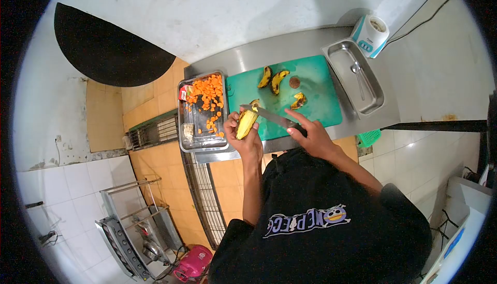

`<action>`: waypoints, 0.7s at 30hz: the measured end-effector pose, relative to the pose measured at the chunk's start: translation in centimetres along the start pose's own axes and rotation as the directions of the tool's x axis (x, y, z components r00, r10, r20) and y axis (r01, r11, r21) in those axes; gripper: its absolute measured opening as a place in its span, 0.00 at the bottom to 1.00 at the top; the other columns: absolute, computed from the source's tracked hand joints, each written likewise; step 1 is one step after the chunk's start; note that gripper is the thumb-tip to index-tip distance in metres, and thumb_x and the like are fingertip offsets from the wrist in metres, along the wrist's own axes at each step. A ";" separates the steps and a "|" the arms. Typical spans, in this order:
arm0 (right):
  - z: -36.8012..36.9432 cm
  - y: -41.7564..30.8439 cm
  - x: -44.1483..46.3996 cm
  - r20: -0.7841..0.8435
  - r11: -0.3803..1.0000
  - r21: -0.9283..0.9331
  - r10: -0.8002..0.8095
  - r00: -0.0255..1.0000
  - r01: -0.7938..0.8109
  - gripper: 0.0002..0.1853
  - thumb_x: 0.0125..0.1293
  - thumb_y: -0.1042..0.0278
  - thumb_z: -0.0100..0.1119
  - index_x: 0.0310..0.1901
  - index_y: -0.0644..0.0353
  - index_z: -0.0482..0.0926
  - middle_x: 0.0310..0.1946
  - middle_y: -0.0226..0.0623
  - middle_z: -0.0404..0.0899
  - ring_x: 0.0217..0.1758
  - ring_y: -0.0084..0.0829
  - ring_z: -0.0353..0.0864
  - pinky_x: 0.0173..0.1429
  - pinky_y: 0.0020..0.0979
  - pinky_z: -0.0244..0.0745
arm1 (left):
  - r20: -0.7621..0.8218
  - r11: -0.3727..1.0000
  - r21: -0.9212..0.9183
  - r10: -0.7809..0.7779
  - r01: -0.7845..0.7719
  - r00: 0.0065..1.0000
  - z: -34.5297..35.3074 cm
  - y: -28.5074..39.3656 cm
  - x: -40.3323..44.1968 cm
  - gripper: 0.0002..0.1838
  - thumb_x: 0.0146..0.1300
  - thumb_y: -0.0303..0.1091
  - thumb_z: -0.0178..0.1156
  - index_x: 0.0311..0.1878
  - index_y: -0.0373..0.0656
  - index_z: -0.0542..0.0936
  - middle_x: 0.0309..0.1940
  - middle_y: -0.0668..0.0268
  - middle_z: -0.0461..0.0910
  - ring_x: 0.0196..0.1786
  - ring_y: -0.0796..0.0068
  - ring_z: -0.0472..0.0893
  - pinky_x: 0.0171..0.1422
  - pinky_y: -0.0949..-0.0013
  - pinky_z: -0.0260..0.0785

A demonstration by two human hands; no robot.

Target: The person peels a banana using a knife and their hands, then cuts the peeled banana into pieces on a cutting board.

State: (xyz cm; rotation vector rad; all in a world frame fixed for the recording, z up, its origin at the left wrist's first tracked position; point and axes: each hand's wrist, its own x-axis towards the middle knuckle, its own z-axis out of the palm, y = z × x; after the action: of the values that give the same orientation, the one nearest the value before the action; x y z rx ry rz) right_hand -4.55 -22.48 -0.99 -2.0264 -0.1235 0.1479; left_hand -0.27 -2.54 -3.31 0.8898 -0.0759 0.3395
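My left hand (242,138) is wrapped round a partly peeled banana (246,124), its yellow flesh facing up, over the near left edge of the green cutting board (316,73). My right hand (311,138) grips a knife (274,117) by its dark handle, index finger stretched out. The blade points left, its tip at the top of the banana. Farther back on the board lie two dark-spotted bananas (264,77) (280,81), a small round brown item (294,82) and a piece of peel (298,100).
A metal tray (227,113) with cut orange pieces (209,91) stands left of the board. To the right, a steel pan (377,90) holds a spoon (358,79). Behind it stands a white and blue appliance (370,35). A pink gas cylinder (194,263) is on the floor.
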 end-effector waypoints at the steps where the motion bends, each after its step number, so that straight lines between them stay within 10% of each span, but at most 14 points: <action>1: 0.0 0.0 0.0 -0.008 1.000 -0.002 -0.009 1.000 0.009 0.30 0.72 0.50 0.58 0.73 0.46 0.68 0.39 0.57 0.84 0.37 0.60 0.84 0.46 0.54 0.78 | 0.001 1.000 0.001 0.001 -0.001 1.000 0.0 0.0 0.0 0.29 0.52 0.08 0.64 0.49 0.50 0.66 0.56 0.67 0.68 0.71 0.62 0.69 0.76 0.55 0.66; 21: -0.1 -0.8 0.0 -0.043 0.998 -0.066 -0.016 0.999 0.013 0.31 0.71 0.50 0.61 0.73 0.46 0.69 0.23 0.53 0.80 0.30 0.57 0.83 0.38 0.54 0.77 | -0.100 1.000 -0.019 0.011 -0.013 0.995 0.9 0.7 0.0 0.29 0.52 0.05 0.62 0.47 0.49 0.64 0.54 0.65 0.65 0.73 0.58 0.69 0.77 0.54 0.67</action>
State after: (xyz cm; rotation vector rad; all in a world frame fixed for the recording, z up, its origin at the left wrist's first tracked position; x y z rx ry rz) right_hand -4.54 -22.25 -0.25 -2.0929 -0.1170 0.0922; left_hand -0.42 -2.81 -2.23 0.8517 0.0076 0.3934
